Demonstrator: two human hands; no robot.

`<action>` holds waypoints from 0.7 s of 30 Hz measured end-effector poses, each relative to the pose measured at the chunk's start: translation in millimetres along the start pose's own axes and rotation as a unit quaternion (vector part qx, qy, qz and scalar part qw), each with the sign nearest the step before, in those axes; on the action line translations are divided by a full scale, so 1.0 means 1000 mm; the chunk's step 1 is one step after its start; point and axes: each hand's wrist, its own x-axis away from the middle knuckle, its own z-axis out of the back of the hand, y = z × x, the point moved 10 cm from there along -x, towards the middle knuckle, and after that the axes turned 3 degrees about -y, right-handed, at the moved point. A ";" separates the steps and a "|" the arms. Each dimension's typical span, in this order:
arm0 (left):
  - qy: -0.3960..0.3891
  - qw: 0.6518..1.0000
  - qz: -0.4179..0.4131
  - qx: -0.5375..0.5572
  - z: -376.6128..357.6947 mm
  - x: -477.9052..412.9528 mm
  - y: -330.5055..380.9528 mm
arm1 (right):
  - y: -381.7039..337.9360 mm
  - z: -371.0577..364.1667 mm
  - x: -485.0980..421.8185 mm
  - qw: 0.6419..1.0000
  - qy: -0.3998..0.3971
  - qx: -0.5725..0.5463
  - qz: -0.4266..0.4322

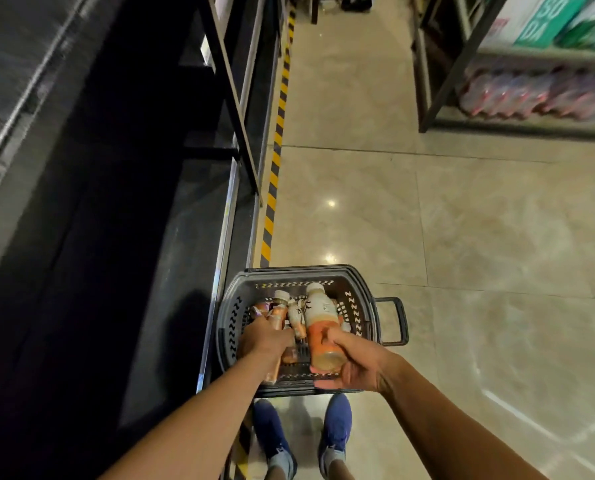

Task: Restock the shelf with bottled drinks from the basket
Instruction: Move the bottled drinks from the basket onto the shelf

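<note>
A dark plastic basket (pixel 353 282) stands on the floor by my feet, with several orange-and-white drink bottles inside. My right hand (pixel 353 363) grips one bottle (pixel 320 323) by its lower half and holds it upright above the basket. My left hand (pixel 266 339) reaches down into the basket and closes round another bottle (pixel 278 308) lying among the rest. The dark shelf (pixel 171 237) runs along my left side, its surfaces in shadow.
A yellow-and-black striped tape line (pixel 276 161) marks the floor along the shelf's foot. Across the tiled aisle at the upper right stands a metal rack (pixel 441 64) with shrink-wrapped bottle packs and boxes. The basket's pull handle (pixel 394 320) sticks out to the right.
</note>
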 end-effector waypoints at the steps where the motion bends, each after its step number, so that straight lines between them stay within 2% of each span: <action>1: -0.001 1.000 -0.006 0.007 0.005 0.010 0.000 | -0.001 -0.006 0.010 1.000 0.002 0.020 0.003; 9: 0.029 0.996 -0.031 0.076 0.067 0.108 -0.004 | -0.014 -0.057 0.105 0.974 0.102 0.099 0.177; 12: 0.041 0.994 -0.037 0.099 0.090 0.149 -0.007 | -0.018 -0.063 0.154 0.947 0.159 0.166 0.222; 15: 0.053 0.987 -0.077 0.133 0.111 0.197 -0.005 | -0.015 -0.065 0.199 0.912 0.199 0.234 0.273; 18: 0.064 0.971 -0.108 0.205 0.126 0.248 -0.012 | -0.007 -0.072 0.240 0.887 0.192 0.258 0.332; 21: 0.100 0.951 -0.123 0.264 0.139 0.297 -0.024 | -0.001 -0.086 0.274 0.874 0.132 0.253 0.393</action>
